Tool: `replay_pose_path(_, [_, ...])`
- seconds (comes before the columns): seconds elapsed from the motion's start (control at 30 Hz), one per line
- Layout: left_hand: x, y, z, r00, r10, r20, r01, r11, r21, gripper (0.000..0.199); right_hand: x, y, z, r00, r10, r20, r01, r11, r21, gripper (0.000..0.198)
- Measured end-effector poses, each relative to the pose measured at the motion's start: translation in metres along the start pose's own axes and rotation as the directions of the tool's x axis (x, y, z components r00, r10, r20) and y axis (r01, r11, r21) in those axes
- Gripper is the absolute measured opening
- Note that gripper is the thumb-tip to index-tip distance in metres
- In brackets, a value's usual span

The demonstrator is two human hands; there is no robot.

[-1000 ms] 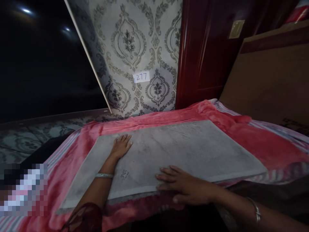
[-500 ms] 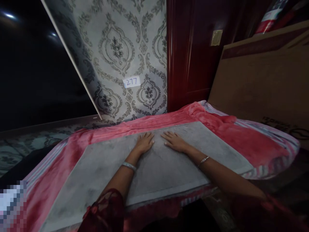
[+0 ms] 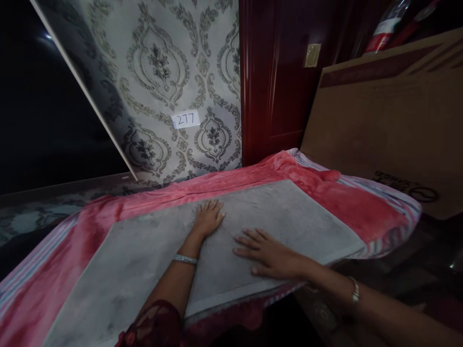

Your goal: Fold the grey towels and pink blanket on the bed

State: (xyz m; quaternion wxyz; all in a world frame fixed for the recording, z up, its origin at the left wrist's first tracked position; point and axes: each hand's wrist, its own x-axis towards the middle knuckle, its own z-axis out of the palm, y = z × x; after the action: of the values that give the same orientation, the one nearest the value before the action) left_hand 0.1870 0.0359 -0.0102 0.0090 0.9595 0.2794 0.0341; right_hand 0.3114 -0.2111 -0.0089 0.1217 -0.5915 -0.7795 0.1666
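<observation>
The grey cloth (image 3: 217, 260) lay spread flat on top of a pink blanket (image 3: 361, 207), in front of a patterned wall (image 3: 159, 72). The person's left hand (image 3: 209, 218) rested palm down near the cloth's far edge, its fingers loose, slightly parted and pointing away from the body; the forearm, ringed by a bracelet (image 3: 185, 259), slanted up from the bottom. The right hand (image 3: 269, 255) was palm down over the cloth, closer to the near edge, its released fingers fanned out leftward. Its forearm, wearing a bangle (image 3: 355, 289), reached in from the lower right. How firmly either palm pressed could not be told.
</observation>
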Motion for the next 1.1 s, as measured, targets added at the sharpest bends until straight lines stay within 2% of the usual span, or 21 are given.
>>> replay_pose_path(0.13, [0.000, -0.001, 0.002, 1.000, 0.015, -0.013, -0.015, 1.000, -0.008, 0.065, -0.039, -0.044, -0.002, 0.990, -0.101, 0.102, 0.070, 0.959, 0.275, 0.062])
replay_pose_path(0.2, [0.000, -0.001, 0.002, 1.000, 0.022, -0.019, -0.022, 1.000, -0.003, 0.068, -0.043, -0.046, -0.010, 0.979, -0.174, 0.102, 0.118, 0.905, 0.409, 0.058])
replay_pose_path(0.27, [0.000, -0.001, 0.002, 1.000, 0.021, -0.024, -0.021, 1.000, 0.004, 0.068, -0.034, -0.031, -0.022, 0.988, -0.153, -0.009, 0.141, 0.879, 0.455, 0.058])
replay_pose_path(0.33, [0.000, 0.000, 0.002, 0.999, 0.022, -0.027, -0.022, 1.000, 0.011, 0.067, -0.016, -0.001, -0.038, 0.981, -0.006, -0.196, 0.078, 0.928, 0.363, 0.062])
replay_pose_path(0.37, [0.000, 0.000, 0.001, 0.999, 0.024, -0.027, -0.024, 1.000, 0.014, 0.067, -0.005, 0.018, -0.047, 0.949, 0.082, -0.304, 0.002, 0.963, 0.268, 0.063])
replay_pose_path(0.43, [0.000, -0.001, 0.001, 0.999, 0.030, -0.030, -0.029, 0.999, 0.021, 0.066, 0.016, 0.056, -0.062, 0.879, 0.216, -0.425, -0.206, 0.976, 0.071, 0.062])
replay_pose_path(0.53, [0.000, -0.002, 0.001, 0.999, 0.027, -0.024, -0.026, 0.999, 0.028, 0.066, 0.039, 0.105, -0.070, 0.766, 0.426, -0.481, -0.531, 0.842, -0.101, 0.061])
replay_pose_path(0.6, [0.001, -0.002, 0.001, 1.000, 0.023, -0.018, -0.022, 0.999, 0.030, 0.066, 0.045, 0.127, -0.062, 0.717, 0.529, -0.455, -0.647, 0.747, -0.151, 0.060])
replay_pose_path(0.67, [0.001, -0.002, 0.001, 1.000, 0.021, -0.015, -0.021, 0.999, 0.028, 0.066, 0.046, 0.141, -0.049, 0.715, 0.563, -0.414, -0.673, 0.714, -0.192, 0.060])
replay_pose_path(0.77, [0.001, -0.001, 0.001, 1.000, 0.020, -0.017, -0.020, 1.000, 0.024, 0.066, 0.044, 0.151, -0.034, 0.737, 0.539, -0.409, -0.652, 0.725, -0.220, 0.061])
replay_pose_path(0.9, [0.001, -0.001, 0.001, 1.000, 0.020, -0.019, -0.019, 0.999, 0.026, 0.066, 0.042, 0.154, -0.034, 0.736, 0.542, -0.405, -0.652, 0.729, -0.208, 0.064])
replay_pose_path(1.0, [0.001, -0.002, 0.003, 0.999, 0.027, -0.040, -0.025, 0.999, 0.036, 0.065, 0.036, 0.154, -0.040, 0.679, 0.611, -0.408, -0.715, 0.678, -0.174, 0.066])
replay_pose_path(1.1, [0.000, -0.002, 0.004, 0.998, 0.030, -0.051, -0.028, 0.999, 0.040, 0.065, 0.019, 0.155, -0.042, 0.573, 0.708, -0.412, -0.806, 0.577, -0.130, 0.068])
